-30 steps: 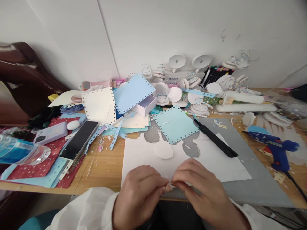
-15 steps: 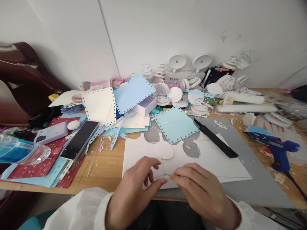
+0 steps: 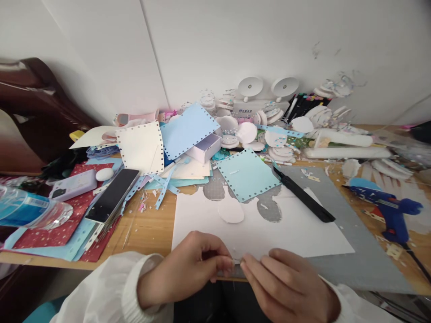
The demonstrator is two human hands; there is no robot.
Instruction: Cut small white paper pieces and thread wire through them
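My left hand is closed in a pinch at the front edge of the table. Facing it, my right hand is pinched too, the fingertips almost meeting. Between them shows a short bit of thin thread, pale and very fine; most of it is hidden by my fingers. Just beyond lies a large sheet of white paper with rounded cut-outs along its far side. A white paper oval rests on that sheet. Under the sheet is a grey cutting mat.
A black utility knife lies on the mat at right, beside a blue glue gun. Teal paper with punched edges sits behind. At left are a phone and a water bottle. White discs crowd the back.
My left hand has gone from spread fingers to a pinch. Both hands have moved slightly nearer to me, and the thread that stretched over the paper now shows only between my fingertips.
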